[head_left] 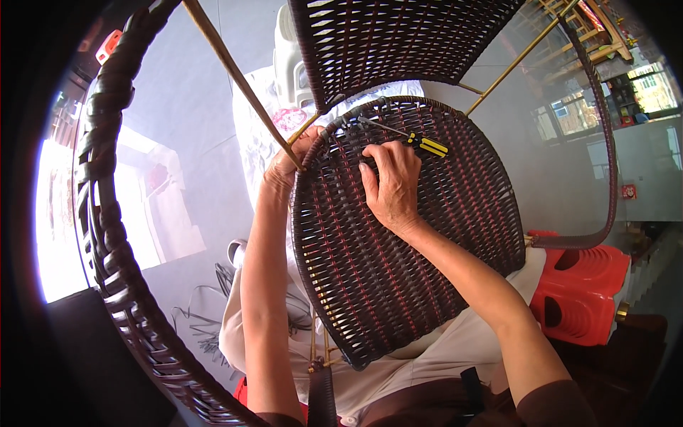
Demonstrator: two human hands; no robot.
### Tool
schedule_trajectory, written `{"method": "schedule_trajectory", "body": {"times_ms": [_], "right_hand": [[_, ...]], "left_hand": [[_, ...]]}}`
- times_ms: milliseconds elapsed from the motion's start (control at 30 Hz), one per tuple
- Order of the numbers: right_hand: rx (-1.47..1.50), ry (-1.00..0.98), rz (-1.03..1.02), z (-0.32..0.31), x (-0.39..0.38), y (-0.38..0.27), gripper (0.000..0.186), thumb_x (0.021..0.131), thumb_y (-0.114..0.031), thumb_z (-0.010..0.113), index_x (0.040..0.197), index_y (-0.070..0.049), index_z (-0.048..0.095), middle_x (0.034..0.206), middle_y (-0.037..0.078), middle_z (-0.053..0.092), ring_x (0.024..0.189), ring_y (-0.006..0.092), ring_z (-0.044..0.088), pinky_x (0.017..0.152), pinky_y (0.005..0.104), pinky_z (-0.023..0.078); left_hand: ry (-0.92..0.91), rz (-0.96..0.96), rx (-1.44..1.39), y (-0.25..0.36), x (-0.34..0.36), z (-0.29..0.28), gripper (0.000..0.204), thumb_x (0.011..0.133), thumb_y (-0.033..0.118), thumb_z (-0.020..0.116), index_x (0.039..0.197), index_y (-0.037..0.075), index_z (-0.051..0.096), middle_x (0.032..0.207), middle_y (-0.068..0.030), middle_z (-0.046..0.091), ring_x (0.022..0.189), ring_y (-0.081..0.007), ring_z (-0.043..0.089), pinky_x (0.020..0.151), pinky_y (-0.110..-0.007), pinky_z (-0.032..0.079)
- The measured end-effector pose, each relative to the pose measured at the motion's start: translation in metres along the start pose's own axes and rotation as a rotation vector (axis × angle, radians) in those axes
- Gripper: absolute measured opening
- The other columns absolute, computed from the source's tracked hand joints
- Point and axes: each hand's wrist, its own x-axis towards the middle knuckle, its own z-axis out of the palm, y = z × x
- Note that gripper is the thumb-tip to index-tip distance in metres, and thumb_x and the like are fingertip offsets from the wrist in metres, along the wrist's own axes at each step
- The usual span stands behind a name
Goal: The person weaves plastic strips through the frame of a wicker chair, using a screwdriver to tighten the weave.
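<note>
A woven chair seat (405, 235) of dark brown and reddish strips lies across my lap. At its far left corner, my left hand (295, 156) is closed around the rim beside a gold metal tube (242, 78); some of its fingers are hidden behind the edge. My right hand (393, 181) rests over the far part of the weave with fingers bent and thumb close to the index finger. What it pinches, if anything, blends into the dark strips. Just beyond its knuckles lies a screwdriver (432, 147) with a yellow and black handle, its shaft pointing left toward the rim.
The woven backrest (405, 46) rises beyond the seat. A wrapped armrest loop (107, 178) curves along the left, another armrest (608, 142) on the right. Red plastic stools (580, 295) stand at right. Loose dark strips (213, 320) lie on the floor; a pale plastic stool (288, 67) stands behind.
</note>
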Motion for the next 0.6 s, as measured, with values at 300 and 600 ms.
{"method": "schedule_trajectory", "body": {"times_ms": [300,600], "right_hand": [[0.001,0.004,-0.003,0.001,0.0,0.001,0.022,0.081,-0.014,0.06,0.1,-0.011,0.051,0.09,0.007,0.044,0.086,0.0248,0.044,0.08,0.0409,0.034],[0.001,0.015,-0.015,0.001,0.0,0.001,0.021,0.08,-0.014,0.061,0.099,-0.01,0.051,0.09,0.007,0.044,0.087,0.0245,0.044,0.08,0.0407,0.034]], "left_hand": [[-0.116,0.007,0.085,0.001,0.007,-0.018,0.017,0.078,0.009,0.063,0.094,0.004,0.058,0.079,0.0018,0.06,0.063,-0.0055,0.056,0.054,-0.016,0.046],[-0.09,-0.029,0.074,0.003,0.007,-0.007,0.009,0.083,0.007,0.059,0.09,0.002,0.062,0.077,-0.0002,0.064,0.061,-0.0054,0.058,0.053,-0.017,0.047]]}}
